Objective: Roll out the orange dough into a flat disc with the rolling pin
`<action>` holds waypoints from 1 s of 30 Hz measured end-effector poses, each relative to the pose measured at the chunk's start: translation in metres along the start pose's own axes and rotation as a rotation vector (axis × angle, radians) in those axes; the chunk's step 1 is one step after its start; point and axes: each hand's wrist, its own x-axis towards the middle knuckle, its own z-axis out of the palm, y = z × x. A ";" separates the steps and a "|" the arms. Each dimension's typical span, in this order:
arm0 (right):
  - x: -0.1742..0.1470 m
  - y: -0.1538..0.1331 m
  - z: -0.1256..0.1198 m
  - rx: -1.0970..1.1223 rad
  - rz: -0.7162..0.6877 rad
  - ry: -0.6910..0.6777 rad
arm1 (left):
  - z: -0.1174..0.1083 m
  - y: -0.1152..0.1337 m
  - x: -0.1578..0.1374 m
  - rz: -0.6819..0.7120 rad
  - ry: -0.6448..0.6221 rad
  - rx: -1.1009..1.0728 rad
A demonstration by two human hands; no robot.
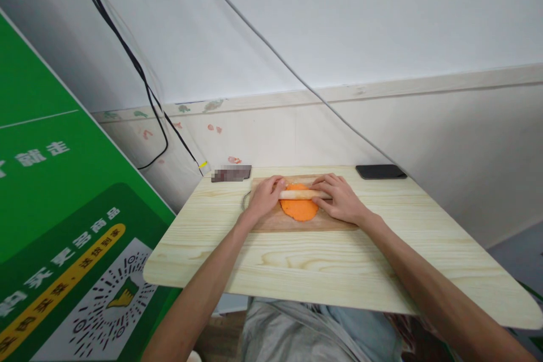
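Observation:
A flat, roundish sheet of orange dough lies on a wooden cutting board. Across its upper half rests a pale wooden rolling pin, roughly level from left to right. My left hand is closed over the pin's left end, hiding that end. At the other end, my right hand grips the pin with its fingers over the top and thumb below. The right tip of the pin is covered by that hand.
The board sits on a light wood-grain table against a white wall. A black phone lies at the back right, a dark blurred-out item at the back left. A green sign stands on the left; cables hang along the wall.

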 end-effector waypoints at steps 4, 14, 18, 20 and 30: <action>0.000 0.006 0.002 -0.044 -0.018 -0.041 | -0.002 -0.006 0.002 -0.052 0.004 -0.173; 0.002 0.004 0.009 -0.141 0.338 -0.035 | -0.018 -0.007 0.005 0.068 0.307 -0.157; 0.003 -0.003 0.007 -0.176 0.372 -0.067 | -0.026 -0.005 -0.001 0.211 -0.143 -0.189; 0.004 -0.005 0.007 -0.180 0.367 -0.065 | -0.028 -0.006 -0.003 0.198 -0.319 -0.236; 0.000 -0.009 0.014 -0.147 0.370 0.034 | -0.033 -0.016 -0.001 0.173 -0.476 -0.310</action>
